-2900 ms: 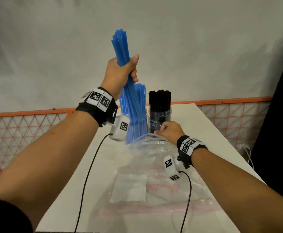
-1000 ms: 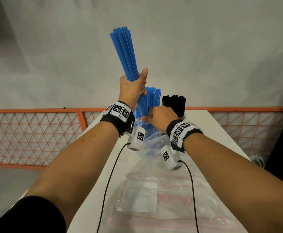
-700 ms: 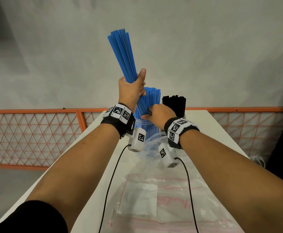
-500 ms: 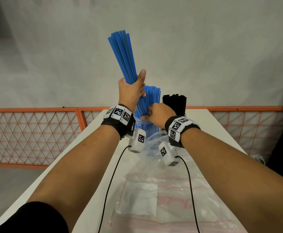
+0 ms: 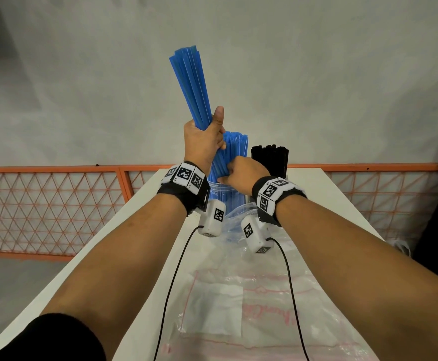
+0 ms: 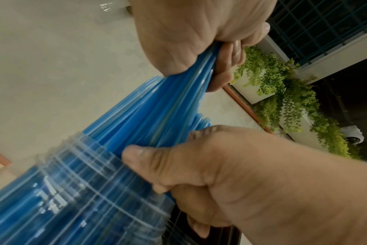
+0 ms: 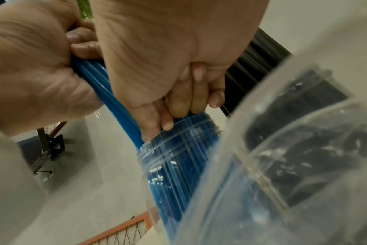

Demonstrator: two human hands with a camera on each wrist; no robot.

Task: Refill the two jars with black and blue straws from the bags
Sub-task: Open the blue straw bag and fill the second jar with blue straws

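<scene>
Fingers (image 6: 228, 66) of the left hand (image 5: 203, 142) are curled tight around a bundle of blue straws (image 5: 190, 84), gripping it near its lower half, thumb up along the side. The bundle's long axis is almost upright, leaning a little to the left at the top, and its lower ends go down into the mouth of the clear jar (image 6: 77, 190), which is already packed with other blue straws (image 5: 235, 149).

The right hand (image 5: 241, 174) is lower and nearer to the jar. Its thumb (image 6: 140, 152) lies at the rim against the standing straws and its other fingers (image 7: 184, 102) are curled in; it seems to press the standing straws aside to make room, but whether it really pinches any of them I cannot tell.

So the free space lies straight below the left hand, between the jar's near rim and the straws that the right hand pushes back. In my judgement the coming move is a downward slide along the bundle's own axis.

Just to the right stands the second jar with black straws (image 5: 269, 157), close beside the blue one. The white counter (image 5: 145, 212) also carries a clear plastic bag (image 5: 238, 303), lying flat in front of the jars. Behind the counter there is an orange mesh fence (image 5: 51, 204) and a plain grey wall (image 5: 343, 74).
</scene>
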